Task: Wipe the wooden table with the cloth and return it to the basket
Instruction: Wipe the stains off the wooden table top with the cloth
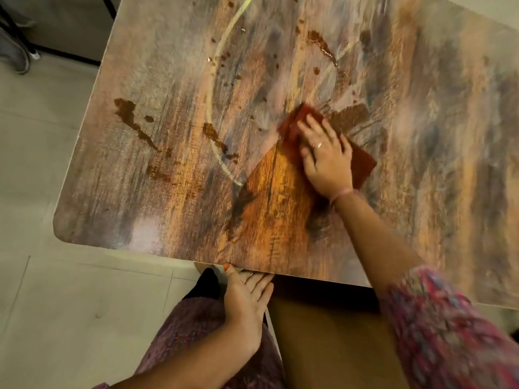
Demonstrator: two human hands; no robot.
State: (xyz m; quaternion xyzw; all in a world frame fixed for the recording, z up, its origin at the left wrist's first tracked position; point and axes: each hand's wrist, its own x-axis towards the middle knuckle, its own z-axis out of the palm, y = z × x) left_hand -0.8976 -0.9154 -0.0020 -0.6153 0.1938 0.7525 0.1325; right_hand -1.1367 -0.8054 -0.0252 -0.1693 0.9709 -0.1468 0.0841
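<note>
Wood-grain laminate forms the table top (168, 80), streaked orange, brown and grey, with rounded corners and a pale curved ring mark (216, 51) across its middle. Brown spill patches (132, 116) and scattered drops lie to the left and far side of the ring; no writing or label can be read anywhere. Right hand (325, 155), fingers straight and spread, presses flat on a dark red cloth (365, 164) lying on the table just right of the ring; a ring shows on one finger and a thin band at the wrist. Left hand (247, 299), fingers relaxed and extended, touches the table's near edge, apparently from below. Pale floor tiles (42, 276) surround the table. Patterned pink fabric covers the right sleeve (449, 332), blurred.
</note>
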